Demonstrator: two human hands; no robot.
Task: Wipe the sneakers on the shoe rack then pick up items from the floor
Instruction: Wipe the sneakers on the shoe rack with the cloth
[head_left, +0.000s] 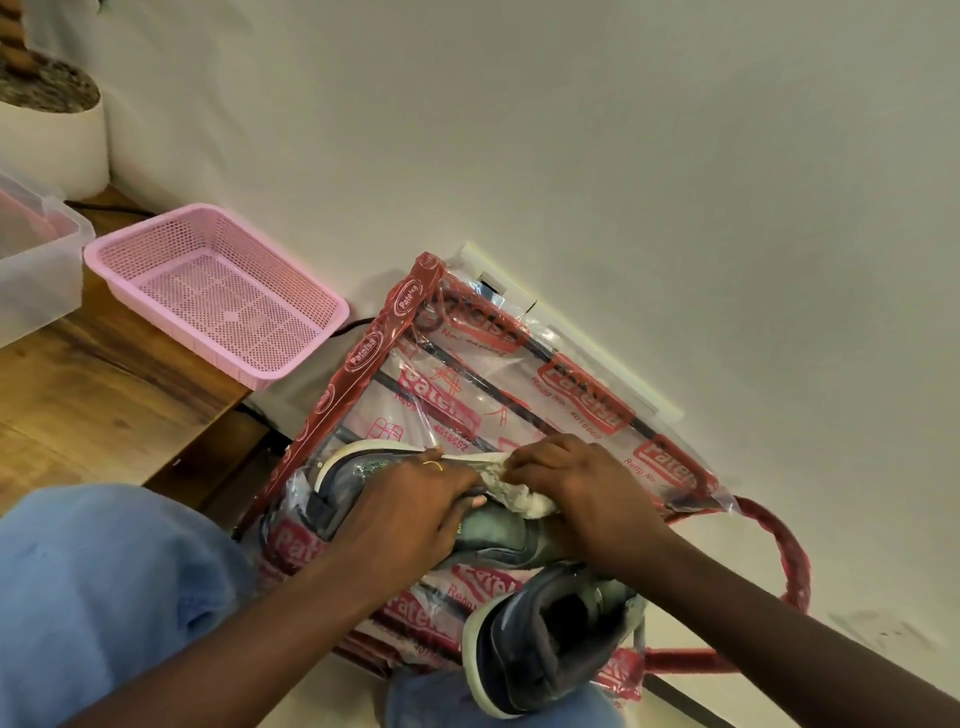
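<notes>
Two grey sneakers lie on a shoe rack (524, 384) wrapped in clear plastic with red print. My left hand (410, 514) grips the far sneaker (498, 535), tilted on its side with its white sole edge up. My right hand (576, 488) pinches a crumpled white cloth (511, 493) and presses it against that sneaker near the sole. The second sneaker (545, 644) rests at the rack's near edge, its opening facing up.
An empty pink mesh basket (218, 291) sits on a wooden bench (93, 395) at the left, beside a clear plastic box (36, 260) and a white plant pot (52, 135). A white wall (571, 130) stands behind the rack. My blue-clad knee (93, 597) is at the lower left.
</notes>
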